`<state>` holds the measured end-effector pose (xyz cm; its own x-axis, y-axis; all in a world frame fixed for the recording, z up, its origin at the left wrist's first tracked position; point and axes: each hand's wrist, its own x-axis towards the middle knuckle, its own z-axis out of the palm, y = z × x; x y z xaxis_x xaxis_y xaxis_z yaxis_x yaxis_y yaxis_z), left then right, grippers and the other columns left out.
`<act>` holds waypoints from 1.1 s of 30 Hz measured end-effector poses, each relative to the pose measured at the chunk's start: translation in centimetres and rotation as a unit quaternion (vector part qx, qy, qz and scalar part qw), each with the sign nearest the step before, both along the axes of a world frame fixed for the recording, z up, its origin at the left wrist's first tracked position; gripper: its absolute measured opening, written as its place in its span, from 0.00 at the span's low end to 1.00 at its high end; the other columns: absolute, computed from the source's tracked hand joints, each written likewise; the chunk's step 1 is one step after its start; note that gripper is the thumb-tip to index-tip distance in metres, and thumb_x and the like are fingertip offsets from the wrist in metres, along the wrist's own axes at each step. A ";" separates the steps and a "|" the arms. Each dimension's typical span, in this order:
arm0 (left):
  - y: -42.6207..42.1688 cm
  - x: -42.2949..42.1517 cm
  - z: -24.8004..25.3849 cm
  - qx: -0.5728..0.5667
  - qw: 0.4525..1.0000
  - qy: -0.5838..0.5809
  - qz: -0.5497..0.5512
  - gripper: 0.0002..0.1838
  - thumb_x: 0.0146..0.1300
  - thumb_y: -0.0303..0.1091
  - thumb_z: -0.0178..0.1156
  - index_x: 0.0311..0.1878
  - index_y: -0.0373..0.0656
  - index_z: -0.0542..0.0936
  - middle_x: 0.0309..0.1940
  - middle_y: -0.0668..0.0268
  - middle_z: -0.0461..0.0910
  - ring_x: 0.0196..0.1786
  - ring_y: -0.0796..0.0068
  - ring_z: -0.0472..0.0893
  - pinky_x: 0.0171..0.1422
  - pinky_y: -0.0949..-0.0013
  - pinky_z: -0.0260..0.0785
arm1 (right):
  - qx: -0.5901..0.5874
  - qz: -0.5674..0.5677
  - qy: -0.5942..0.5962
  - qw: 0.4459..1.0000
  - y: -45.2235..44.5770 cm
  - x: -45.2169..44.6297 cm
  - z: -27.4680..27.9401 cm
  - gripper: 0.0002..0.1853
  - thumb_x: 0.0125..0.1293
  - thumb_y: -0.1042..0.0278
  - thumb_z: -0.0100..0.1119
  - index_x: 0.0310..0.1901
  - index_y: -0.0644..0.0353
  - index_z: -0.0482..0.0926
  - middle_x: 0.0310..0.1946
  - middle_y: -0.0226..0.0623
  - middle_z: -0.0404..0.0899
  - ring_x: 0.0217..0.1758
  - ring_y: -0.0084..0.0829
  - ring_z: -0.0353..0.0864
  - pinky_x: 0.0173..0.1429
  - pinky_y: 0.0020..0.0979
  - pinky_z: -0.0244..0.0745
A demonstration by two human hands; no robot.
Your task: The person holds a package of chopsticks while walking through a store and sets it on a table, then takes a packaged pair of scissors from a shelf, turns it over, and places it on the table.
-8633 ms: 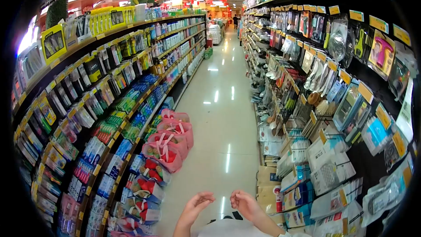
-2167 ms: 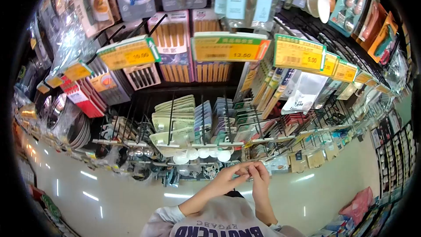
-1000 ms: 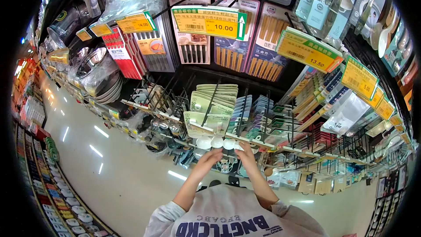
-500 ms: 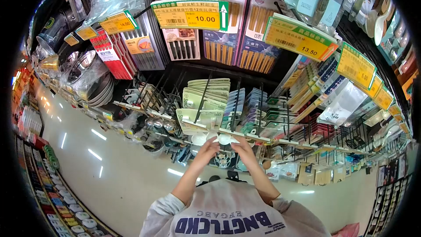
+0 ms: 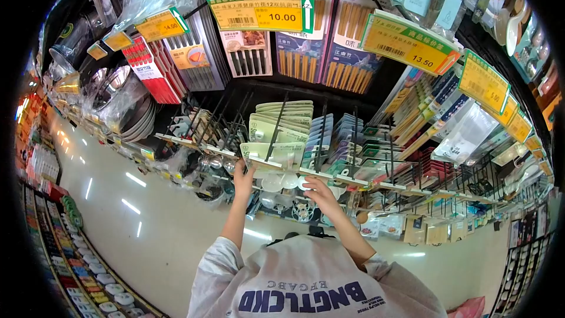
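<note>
Green-and-white carded packs [image 5: 272,156] hang on a hook in front of me, with white round spoon bowls [image 5: 272,182] showing below the front card. My left hand [image 5: 243,181] is raised at the lower left corner of that card, fingers and thumb apart; whether it touches the card I cannot tell. Just right of the bowls, my right hand [image 5: 319,192] has its fingers spread and slightly bent, the tips beside a small white bowl [image 5: 302,182]. Neither hand visibly holds anything.
Price tags [image 5: 262,10] jut out above, before packs of chopsticks [image 5: 299,59]. Hooks of blue carded packs [image 5: 319,135] hang to the right. Metal bowls [image 5: 118,85] stand at left. A glossy floor [image 5: 159,241] lies below, with another shelf [image 5: 82,253] at lower left.
My left hand has moved left and up from the white bowls to the card's left corner. My right hand stays near the bowls, shifted slightly. The hands are farther apart.
</note>
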<state>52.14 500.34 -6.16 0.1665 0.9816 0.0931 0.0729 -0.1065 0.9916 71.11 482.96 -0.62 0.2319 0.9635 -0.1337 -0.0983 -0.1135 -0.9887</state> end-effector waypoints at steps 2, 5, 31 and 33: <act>-0.8 -0.1 1.0 -0.046 0.995 -0.083 -0.021 0.12 0.54 0.31 0.56 0.39 0.36 0.70 0.32 0.67 0.74 0.37 0.80 0.70 0.44 0.76 0.61 | -0.018 -0.002 0.001 1.000 -0.2 -0.2 -0.1 0.19 0.58 0.69 0.49 0.52 0.58 0.64 0.45 0.36 0.72 0.41 0.24 0.73 0.39 0.21 0.64; -1.1 -0.6 1.4 -0.066 0.996 -0.048 -0.036 0.10 0.54 0.30 0.57 0.37 0.37 0.72 0.31 0.69 0.73 0.35 0.82 0.70 0.41 0.78 0.61 | -0.030 -0.006 0.017 0.999 -0.2 0.2 -1.1 0.17 0.58 0.69 0.47 0.50 0.58 0.66 0.42 0.35 0.73 0.40 0.24 0.74 0.39 0.22 0.66; -0.5 -0.8 1.1 -0.181 0.975 -0.070 -0.104 0.23 0.62 0.47 0.44 0.47 0.34 0.69 0.42 0.63 0.72 0.44 0.76 0.70 0.50 0.73 0.60 | -0.034 -0.121 0.034 0.992 -4.4 0.4 -1.1 0.10 0.59 0.66 0.47 0.40 0.58 0.72 0.34 0.30 0.76 0.32 0.18 0.71 0.35 0.19 0.62; 0.1 -0.7 -0.1 -0.187 0.970 -0.096 -0.120 0.23 0.62 0.47 0.44 0.47 0.34 0.68 0.42 0.64 0.72 0.44 0.76 0.70 0.49 0.73 0.60 | -0.039 -0.138 0.032 0.989 -5.3 0.9 -1.3 0.10 0.59 0.65 0.47 0.40 0.57 0.72 0.34 0.30 0.77 0.32 0.17 0.72 0.35 0.19 0.62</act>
<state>51.41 500.42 -6.24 0.4099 0.8878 -0.2093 -0.0995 0.2716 0.9572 72.03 477.69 -1.90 0.4730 0.8510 -0.2282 -0.1975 -0.1500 -0.9688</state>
